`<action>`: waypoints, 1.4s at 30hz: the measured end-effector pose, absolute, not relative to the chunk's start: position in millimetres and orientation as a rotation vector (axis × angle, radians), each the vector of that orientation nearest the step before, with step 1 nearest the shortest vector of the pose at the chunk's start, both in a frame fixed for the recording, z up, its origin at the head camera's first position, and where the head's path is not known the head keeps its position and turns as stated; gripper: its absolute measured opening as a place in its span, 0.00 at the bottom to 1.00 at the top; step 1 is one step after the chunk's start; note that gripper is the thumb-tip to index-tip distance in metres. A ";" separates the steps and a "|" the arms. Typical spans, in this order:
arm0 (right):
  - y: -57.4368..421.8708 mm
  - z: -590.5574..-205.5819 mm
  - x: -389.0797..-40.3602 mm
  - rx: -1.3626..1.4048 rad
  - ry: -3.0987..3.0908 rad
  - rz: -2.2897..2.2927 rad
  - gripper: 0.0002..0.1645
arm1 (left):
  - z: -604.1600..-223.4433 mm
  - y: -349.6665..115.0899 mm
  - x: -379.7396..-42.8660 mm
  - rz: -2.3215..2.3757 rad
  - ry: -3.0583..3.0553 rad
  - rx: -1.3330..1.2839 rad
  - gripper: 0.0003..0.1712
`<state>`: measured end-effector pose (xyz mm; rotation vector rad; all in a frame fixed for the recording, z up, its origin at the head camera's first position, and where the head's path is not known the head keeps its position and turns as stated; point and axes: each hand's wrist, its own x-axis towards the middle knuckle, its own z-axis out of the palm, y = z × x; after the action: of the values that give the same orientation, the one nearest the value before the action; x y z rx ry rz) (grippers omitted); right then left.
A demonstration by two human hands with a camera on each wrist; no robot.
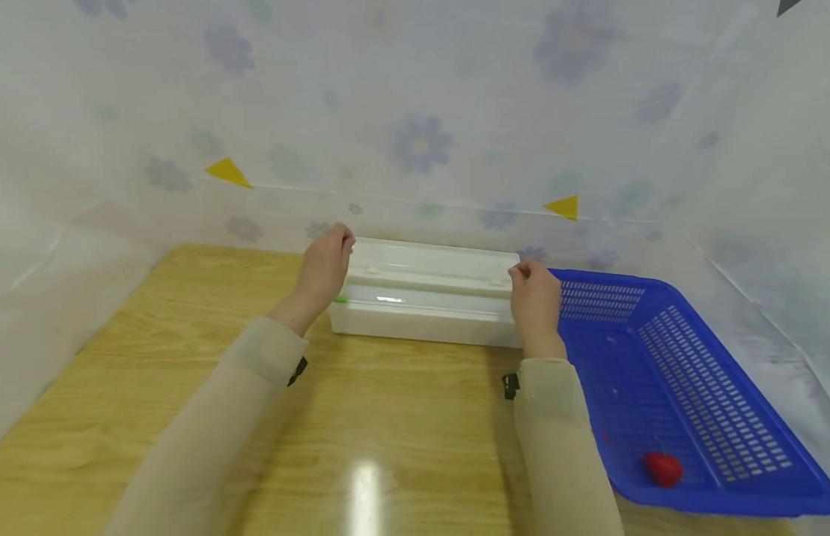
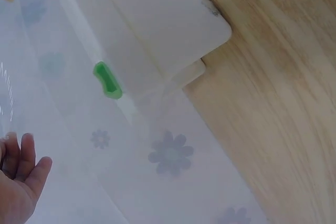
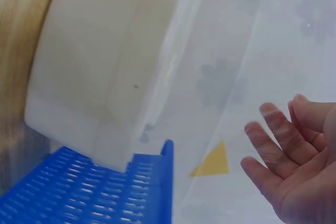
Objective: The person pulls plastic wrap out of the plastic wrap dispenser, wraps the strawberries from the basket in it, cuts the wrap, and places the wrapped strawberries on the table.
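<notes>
A long white cling film dispenser box (image 1: 424,329) lies crosswise at the table's back, its lid (image 1: 435,258) raised. A small green slider (image 2: 109,80) sits on its left end. Above that end, my left hand (image 1: 323,268) pinches the edge of a thin clear film (image 2: 7,95). My right hand (image 1: 537,307), over the box's right end, pinches thumb to forefinger; its other fingers are spread in the right wrist view. Film creases (image 3: 272,153) cross those fingers. Between the hands the sheet is nearly invisible, so its extent cannot be told.
A blue plastic basket (image 1: 736,372) stands right of the box, beside my right forearm, with a red fruit-like object (image 1: 663,469) inside. Behind the wooden table (image 1: 401,417) hangs a flowered sheet (image 1: 388,97) with yellow triangles (image 1: 228,172) on it.
</notes>
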<state>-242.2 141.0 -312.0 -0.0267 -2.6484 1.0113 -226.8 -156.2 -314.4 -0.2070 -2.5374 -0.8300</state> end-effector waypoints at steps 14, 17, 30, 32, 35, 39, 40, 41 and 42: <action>154.0 -266.3 -224.3 0.061 -2.560 0.949 0.16 | -276.7 -155.3 -208.9 -0.857 -2.318 -0.295 0.10; 161.5 -254.1 -215.2 0.096 -2.567 0.955 0.18 | -265.4 -153.6 -200.5 -0.849 -2.286 -0.334 0.10; 181.8 -243.1 -147.0 0.236 -2.539 0.886 0.13 | -252.2 -162.8 -130.5 -0.904 -2.303 -0.562 0.04; 185.1 -246.2 -135.7 0.261 -2.572 0.880 0.12 | -254.7 -164.7 -118.5 -0.938 -2.350 -0.610 0.04; 189.7 -250.7 -118.6 0.313 -2.675 0.842 0.11 | -261.3 -167.8 -102.9 -0.988 -2.434 -0.716 0.05; 191.3 -253.4 -97.8 0.377 -2.854 0.733 0.10 | -272.1 -171.3 -89.7 -1.074 -2.537 -0.824 0.06; 190.7 -253.9 -93.7 0.391 -2.885 0.699 0.10 | -274.3 -172.2 -87.8 -1.083 -2.559 -0.840 0.06; 189.7 -254.5 -90.0 0.404 -2.909 0.669 0.10 | -276.1 -173.0 -86.3 -1.094 -2.580 -0.858 0.06; 188.3 -255.3 -86.6 0.413 -2.924 0.630 0.09 | -277.6 -173.8 -85.2 -1.095 -2.598 -0.882 0.06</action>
<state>-86.6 188.3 -255.3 0.4129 -2.9242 0.6298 -85.2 -173.8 -277.6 -0.8819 -2.5984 -1.0948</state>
